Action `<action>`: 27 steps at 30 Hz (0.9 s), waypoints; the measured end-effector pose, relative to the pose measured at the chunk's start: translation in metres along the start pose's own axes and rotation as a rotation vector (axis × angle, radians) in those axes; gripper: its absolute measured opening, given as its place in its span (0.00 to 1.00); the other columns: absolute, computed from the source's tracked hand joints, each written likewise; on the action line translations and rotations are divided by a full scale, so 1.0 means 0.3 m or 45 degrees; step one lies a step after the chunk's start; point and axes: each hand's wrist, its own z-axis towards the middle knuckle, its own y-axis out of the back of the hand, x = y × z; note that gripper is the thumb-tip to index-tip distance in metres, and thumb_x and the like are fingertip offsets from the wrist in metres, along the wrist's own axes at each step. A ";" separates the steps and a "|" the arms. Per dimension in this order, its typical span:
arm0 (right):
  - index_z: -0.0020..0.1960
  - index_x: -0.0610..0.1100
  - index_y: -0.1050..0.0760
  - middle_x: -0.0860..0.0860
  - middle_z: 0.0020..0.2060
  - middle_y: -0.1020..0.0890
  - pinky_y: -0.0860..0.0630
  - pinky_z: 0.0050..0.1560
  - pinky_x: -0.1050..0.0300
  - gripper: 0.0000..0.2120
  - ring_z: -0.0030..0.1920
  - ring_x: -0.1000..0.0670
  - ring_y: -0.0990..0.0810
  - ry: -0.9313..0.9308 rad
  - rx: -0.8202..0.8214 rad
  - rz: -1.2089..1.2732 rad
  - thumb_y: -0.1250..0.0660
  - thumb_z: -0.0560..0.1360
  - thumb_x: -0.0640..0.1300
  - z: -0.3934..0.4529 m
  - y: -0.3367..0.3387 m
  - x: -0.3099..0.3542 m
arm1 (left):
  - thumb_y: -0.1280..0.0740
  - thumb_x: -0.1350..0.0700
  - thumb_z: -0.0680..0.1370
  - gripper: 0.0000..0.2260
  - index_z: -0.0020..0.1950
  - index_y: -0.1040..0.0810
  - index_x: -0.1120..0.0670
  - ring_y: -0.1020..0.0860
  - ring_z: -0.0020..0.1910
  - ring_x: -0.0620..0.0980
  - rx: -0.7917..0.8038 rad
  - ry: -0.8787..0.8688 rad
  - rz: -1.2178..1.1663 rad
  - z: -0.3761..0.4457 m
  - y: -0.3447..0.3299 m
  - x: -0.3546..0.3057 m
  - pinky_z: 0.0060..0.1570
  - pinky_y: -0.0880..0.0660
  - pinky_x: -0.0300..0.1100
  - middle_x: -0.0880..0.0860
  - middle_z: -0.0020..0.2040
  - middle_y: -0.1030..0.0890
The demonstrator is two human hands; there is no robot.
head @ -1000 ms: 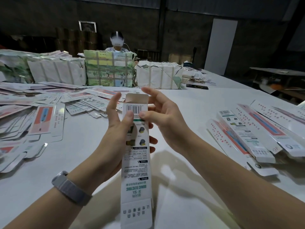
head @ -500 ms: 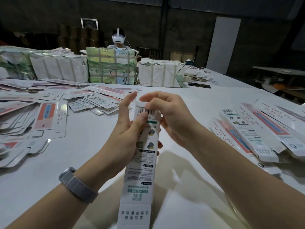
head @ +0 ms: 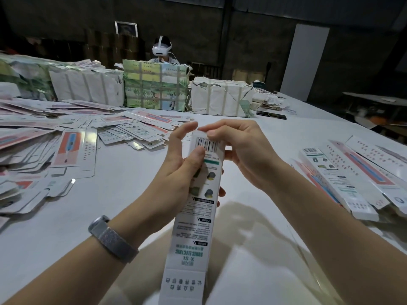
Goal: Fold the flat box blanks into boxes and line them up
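Head view, box: we hold one long white box upright above the desk, its bottom flap cut off by the frame edge.
Left hand: we grasp the box's upper half, thumb beside the barcode.
Right hand: our curled fingertips pinch the top end; the flap underneath is hidden.
Flat blanks: heaped at left.
Folded boxes: lined up at right, partly cropped.
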 end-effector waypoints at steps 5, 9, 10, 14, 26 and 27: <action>0.49 0.45 0.16 0.44 0.40 0.17 0.23 0.36 0.51 0.10 0.42 0.45 0.20 0.039 0.152 -0.010 0.36 0.80 0.39 -0.004 0.022 -0.004 | 0.40 0.44 0.79 0.11 0.61 0.32 0.33 0.15 0.38 0.63 -0.024 -0.025 -0.031 0.001 0.002 -0.004 0.33 0.19 0.52 0.56 0.45 0.15; 0.52 0.49 0.16 0.48 0.45 0.19 0.22 0.36 0.55 0.09 0.43 0.48 0.18 0.129 0.139 -0.107 0.35 0.80 0.40 -0.013 0.000 -0.021 | 0.39 0.43 0.78 0.10 0.60 0.31 0.36 0.16 0.37 0.63 -0.077 0.001 -0.090 0.003 0.007 -0.007 0.34 0.19 0.52 0.56 0.44 0.15; 0.52 0.49 0.17 0.48 0.46 0.19 0.22 0.36 0.54 0.10 0.43 0.47 0.18 0.151 0.140 -0.125 0.35 0.80 0.39 -0.015 -0.004 -0.025 | 0.39 0.43 0.78 0.10 0.59 0.31 0.36 0.16 0.37 0.63 -0.087 0.007 -0.088 0.004 0.008 -0.007 0.34 0.19 0.52 0.56 0.44 0.15; 0.53 0.46 0.17 0.46 0.46 0.20 0.25 0.36 0.55 0.08 0.40 0.47 0.20 0.230 0.118 -0.204 0.33 0.79 0.37 -0.011 -0.002 -0.021 | 0.41 0.46 0.83 0.05 0.57 0.31 0.38 0.16 0.38 0.63 -0.098 0.001 -0.068 0.006 0.008 -0.009 0.34 0.19 0.53 0.57 0.45 0.16; 0.49 0.46 0.18 0.46 0.46 0.21 0.22 0.29 0.52 0.06 0.43 0.43 0.19 0.296 -0.052 -0.242 0.33 0.78 0.39 -0.027 -0.052 -0.023 | 0.44 0.52 0.86 0.04 0.58 0.34 0.41 0.16 0.38 0.61 -0.150 -0.054 -0.047 0.014 -0.006 -0.029 0.34 0.18 0.55 0.58 0.45 0.15; 0.51 0.47 0.18 0.50 0.45 0.20 0.23 0.28 0.55 0.06 0.42 0.47 0.19 0.272 -0.096 -0.280 0.33 0.79 0.39 -0.031 -0.066 -0.030 | 0.44 0.52 0.86 0.04 0.59 0.35 0.42 0.16 0.38 0.61 -0.177 -0.057 -0.034 0.014 -0.010 -0.030 0.35 0.17 0.58 0.59 0.47 0.15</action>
